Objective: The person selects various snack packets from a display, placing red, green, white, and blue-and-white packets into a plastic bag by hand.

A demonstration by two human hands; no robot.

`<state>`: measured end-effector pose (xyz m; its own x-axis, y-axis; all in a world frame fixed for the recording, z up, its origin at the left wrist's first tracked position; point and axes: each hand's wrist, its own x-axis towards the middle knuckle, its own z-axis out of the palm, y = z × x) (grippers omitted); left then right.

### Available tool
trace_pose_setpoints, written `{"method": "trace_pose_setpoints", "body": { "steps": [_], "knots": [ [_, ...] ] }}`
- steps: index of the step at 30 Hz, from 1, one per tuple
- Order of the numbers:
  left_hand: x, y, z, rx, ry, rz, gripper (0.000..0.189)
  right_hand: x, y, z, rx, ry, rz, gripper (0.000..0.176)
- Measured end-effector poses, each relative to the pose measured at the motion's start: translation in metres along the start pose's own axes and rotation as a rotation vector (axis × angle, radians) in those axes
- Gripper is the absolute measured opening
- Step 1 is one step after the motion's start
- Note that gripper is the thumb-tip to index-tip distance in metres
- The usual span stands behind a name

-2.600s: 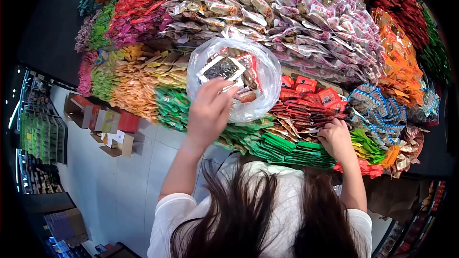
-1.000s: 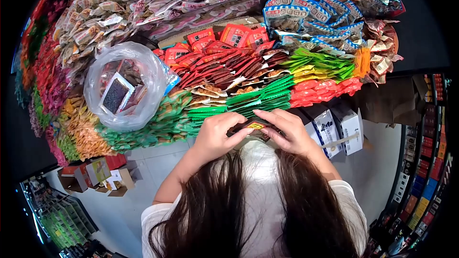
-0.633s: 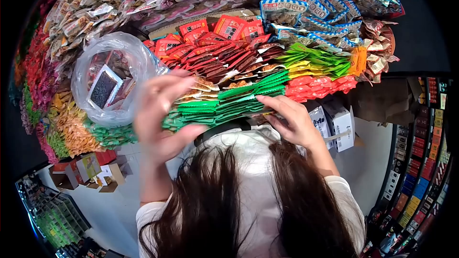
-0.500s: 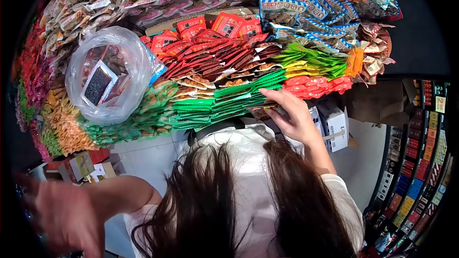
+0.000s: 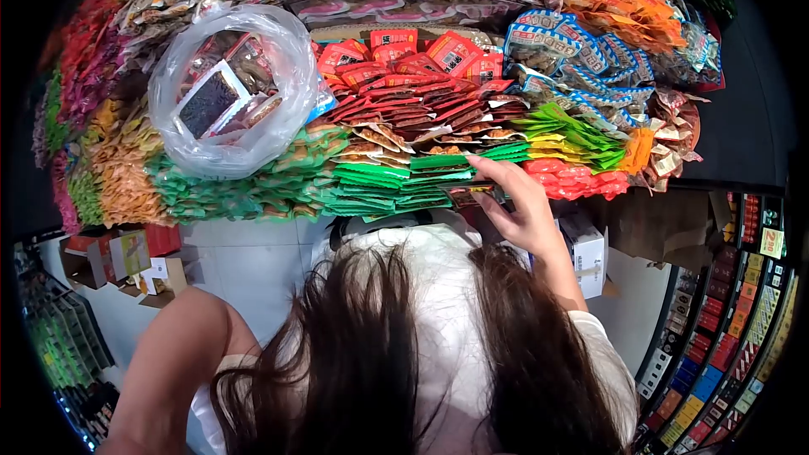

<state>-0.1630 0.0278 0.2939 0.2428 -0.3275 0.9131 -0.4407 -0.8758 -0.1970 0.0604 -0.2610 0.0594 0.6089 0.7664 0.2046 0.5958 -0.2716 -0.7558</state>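
My right hand [image 5: 518, 206] is closed at the front edge of the display, with thumb and fingers pinching a small dark snack packet [image 5: 470, 195]. Right behind the fingertips stand rows of green snack packets [image 5: 371, 184]. Pink-red packets [image 5: 577, 179] lie just beyond the hand on its right. My left arm [image 5: 181, 354] is bent at the lower left, and the left hand itself falls outside the picture. A clear plastic bag [image 5: 291, 109], its mouth spread wide, rests on the goods at the left with several packets in it, one dark with a white border [image 5: 211, 103].
Red packets [image 5: 413, 101] fill the middle of the display, with blue-white bags [image 5: 581, 50] and orange packs [image 5: 628, 0] to the right. Cartons [image 5: 139, 261] stand on the floor at left, a white box [image 5: 587, 257] at right. Shelves [image 5: 716, 320] line the far right.
My left hand, blurred at the lower left before, has dropped out of the picture. The right hand stays at the green packets with the small packet. The view has shifted slightly.
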Motion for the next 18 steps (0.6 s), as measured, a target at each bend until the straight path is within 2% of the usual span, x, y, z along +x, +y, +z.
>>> {"method": "trace_pose_setpoints", "body": {
  "steps": [1,2,4,5,6,8,9,11,12,14,18],
  "knots": [
    [0.002,0.000,0.009,-0.302,-0.035,-0.011,0.044,0.002,-0.001,0.001,0.007,-0.010,0.004,0.059],
    [0.003,-0.001,0.003,-0.296,-0.038,-0.007,0.044,0.003,-0.002,0.001,0.010,-0.008,-0.003,0.059],
    [0.007,-0.006,-0.008,-0.003,-0.215,0.025,0.044,0.005,-0.003,0.002,0.020,-0.030,0.003,0.060],
    [0.005,-0.005,-0.004,-0.019,-0.116,-0.006,0.044,0.005,-0.003,0.003,0.031,-0.017,-0.018,0.060],
    [0.003,-0.002,0.000,-0.019,-0.117,-0.002,0.044,0.006,-0.003,0.003,0.032,-0.013,-0.019,0.060],
    [0.001,0.002,0.003,-0.210,0.032,-0.104,0.046,0.006,-0.002,0.003,0.037,-0.027,-0.020,0.060],
    [0.002,0.001,0.000,-0.205,0.033,-0.106,0.046,0.007,-0.002,0.004,0.037,-0.030,-0.024,0.060],
    [0.006,-0.004,-0.005,-0.244,-0.116,-0.073,0.050,0.006,-0.003,0.004,0.011,-0.042,-0.010,0.059],
    [0.004,-0.003,-0.003,-0.242,-0.115,-0.075,0.050,0.005,-0.003,0.004,0.011,-0.044,-0.010,0.059],
    [-0.001,0.000,0.004,-0.025,-0.100,-0.017,0.051,0.005,-0.002,0.004,-0.005,-0.041,0.000,0.059],
    [-0.003,0.005,0.011,0.008,-0.013,-0.049,0.053,0.002,-0.002,0.005,0.012,-0.023,0.008,0.058]
  ]
}}
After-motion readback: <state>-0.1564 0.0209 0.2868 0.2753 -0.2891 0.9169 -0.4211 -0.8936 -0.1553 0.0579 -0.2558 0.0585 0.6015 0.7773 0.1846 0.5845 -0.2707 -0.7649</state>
